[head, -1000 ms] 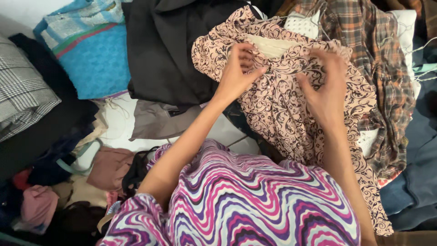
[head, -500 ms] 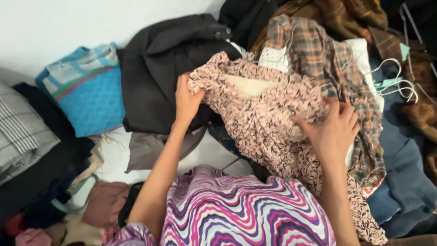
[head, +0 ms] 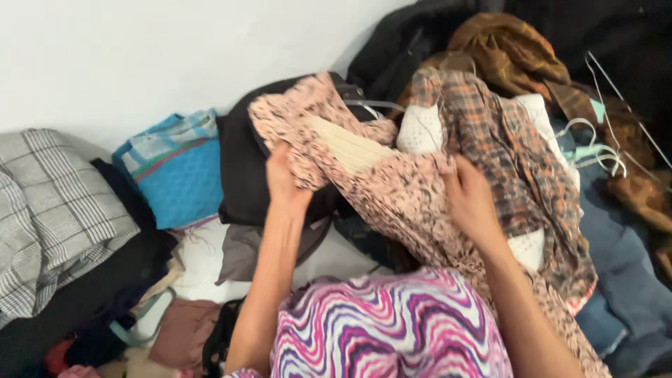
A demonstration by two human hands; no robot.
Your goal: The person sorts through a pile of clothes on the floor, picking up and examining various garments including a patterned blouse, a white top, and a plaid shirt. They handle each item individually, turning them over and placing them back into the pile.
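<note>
A pink garment with a black scroll print [head: 392,189] lies across a heap of clothes in front of me. My left hand [head: 283,183] grips its left edge, next to a black garment [head: 245,168]. My right hand [head: 470,199] holds the cloth further right, beside a plaid shirt [head: 504,147]. A cream lining panel [head: 346,147] shows inside the pink garment between my hands. My lap, in wavy pink and purple fabric [head: 392,329], fills the bottom of the view.
A blue woven cloth [head: 178,171] and a grey checked fabric [head: 49,210] lie at the left by a white wall [head: 140,56]. White wire hangers [head: 595,150], a brown garment [head: 504,56] and blue denim [head: 623,266] sit at the right. Small clothes pile at lower left.
The view has tilted up toward the wall. Both hands have lifted and spread the pink garment, its upper corner now raised over the black garment; the right hand moved in from the plaid shirt.
</note>
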